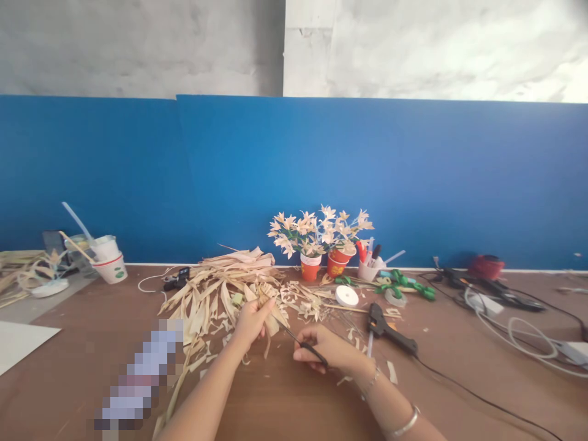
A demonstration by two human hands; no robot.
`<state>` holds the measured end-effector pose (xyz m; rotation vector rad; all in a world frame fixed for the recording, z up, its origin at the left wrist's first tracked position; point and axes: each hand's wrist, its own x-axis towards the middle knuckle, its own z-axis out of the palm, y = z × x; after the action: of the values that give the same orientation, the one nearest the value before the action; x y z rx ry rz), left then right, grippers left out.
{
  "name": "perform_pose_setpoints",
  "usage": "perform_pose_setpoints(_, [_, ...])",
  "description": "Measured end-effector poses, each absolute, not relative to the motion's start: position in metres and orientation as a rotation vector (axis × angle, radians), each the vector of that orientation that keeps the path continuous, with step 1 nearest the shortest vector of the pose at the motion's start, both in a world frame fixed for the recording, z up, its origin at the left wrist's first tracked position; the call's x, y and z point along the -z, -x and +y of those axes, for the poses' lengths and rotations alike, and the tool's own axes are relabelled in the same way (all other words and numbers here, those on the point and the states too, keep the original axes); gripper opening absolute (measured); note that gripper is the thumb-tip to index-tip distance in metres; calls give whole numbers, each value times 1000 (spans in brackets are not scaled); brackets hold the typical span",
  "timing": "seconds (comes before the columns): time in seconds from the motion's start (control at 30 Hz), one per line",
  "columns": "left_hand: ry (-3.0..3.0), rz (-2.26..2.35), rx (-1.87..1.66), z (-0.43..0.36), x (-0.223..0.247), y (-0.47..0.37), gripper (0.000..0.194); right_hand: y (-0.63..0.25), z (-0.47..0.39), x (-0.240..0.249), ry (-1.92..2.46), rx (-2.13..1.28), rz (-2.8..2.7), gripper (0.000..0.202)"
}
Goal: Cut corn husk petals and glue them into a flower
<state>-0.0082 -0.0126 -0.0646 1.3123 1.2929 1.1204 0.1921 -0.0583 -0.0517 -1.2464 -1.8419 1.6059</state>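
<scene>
My left hand [252, 321] pinches a strip of dried husk [277, 317] between thumb and fingers, in front of a heap of pale husks [209, 294]. My right hand [324, 348] grips black-handled scissors [313, 353], its fingers around the handle loops. The scissor blades point up and left and reach the lower edge of the held strip; whether they are open or closed on it I cannot tell. Small cut husk scraps [310, 303] lie just beyond both hands.
Behind stand husk flowers [321, 229] in red paper cups [310, 269]. A white spool [346, 296], green tape pieces [408, 285] and a black glue gun [390, 329] with a trailing cord are at right. A white cup [111, 269] stands left; a blue partition [229, 171] closes the back.
</scene>
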Motion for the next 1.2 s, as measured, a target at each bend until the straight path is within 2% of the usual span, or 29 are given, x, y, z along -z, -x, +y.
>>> perform_pose_setpoints(0.23, [-1180,1333,-1219,-10,68,9,43,-192,-61,46,1245,-1652,-1868,43])
perform_pose_setpoints(0.5, [-1193,1299,-1191,-13,67,6,44,-190,-62,43,1240,-1645,-1864,36])
perform_pose_setpoints(0.83, [-1218,1309,-1186,-11,69,7,46,-189,-59,50,1236,-1558,-1926,38])
perform_pose_setpoints(1.2, [-1203,1351,-1186,-11,68,7,42,-192,-56,54,1243,-1265,-2089,36])
